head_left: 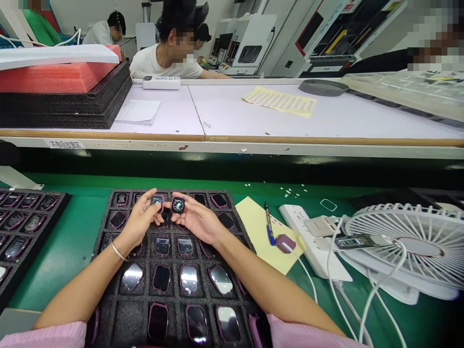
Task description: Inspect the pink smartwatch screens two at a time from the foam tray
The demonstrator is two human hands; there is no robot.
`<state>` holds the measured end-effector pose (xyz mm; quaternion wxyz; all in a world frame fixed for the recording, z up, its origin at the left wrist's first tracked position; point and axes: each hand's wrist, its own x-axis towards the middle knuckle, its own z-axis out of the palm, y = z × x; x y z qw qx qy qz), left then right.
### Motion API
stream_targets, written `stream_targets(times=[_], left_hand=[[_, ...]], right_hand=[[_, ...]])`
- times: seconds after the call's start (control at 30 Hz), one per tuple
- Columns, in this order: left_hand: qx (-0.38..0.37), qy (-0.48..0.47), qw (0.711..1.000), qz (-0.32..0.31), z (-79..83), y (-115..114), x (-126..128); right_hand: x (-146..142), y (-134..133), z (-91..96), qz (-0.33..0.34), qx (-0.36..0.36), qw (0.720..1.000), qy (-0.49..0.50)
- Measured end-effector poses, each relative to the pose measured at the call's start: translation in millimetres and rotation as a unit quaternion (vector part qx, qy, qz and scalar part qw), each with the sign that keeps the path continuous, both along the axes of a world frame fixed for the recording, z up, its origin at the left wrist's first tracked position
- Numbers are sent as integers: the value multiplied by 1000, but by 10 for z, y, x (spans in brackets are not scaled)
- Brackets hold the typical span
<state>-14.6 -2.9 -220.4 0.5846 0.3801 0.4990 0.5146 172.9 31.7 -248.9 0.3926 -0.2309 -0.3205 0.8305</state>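
Note:
My left hand grips a purple-framed smartwatch between thumb and fingers, its screen lit. Close beside it, my right hand pinches a second purple-framed smartwatch, whose dark screen shows a lit watch face. Both hands are above a black foam tray. Its square compartments hold several watch bodies, such as this dark one and a shiny one. One compartment at the lower left of the tray shows bare foam. My forearms cover some of the compartments.
Left of the tray lies another foam tray of watches. To the right are yellow paper, a pen, a purple charger piece, a power strip with cables and a white fan. A raised shelf runs behind; people sit beyond it.

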Motion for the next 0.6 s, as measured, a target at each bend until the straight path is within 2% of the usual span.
stream_targets(times=[0.27, 0.6], left_hand=[[-23, -64, 998, -4, 11, 30, -11], [-40, -74, 996, -12, -22, 29, 7]], right_hand=[[12, -1, -12, -57, 37, 996, -50], [3, -14, -68, -68, 65, 989, -111]])
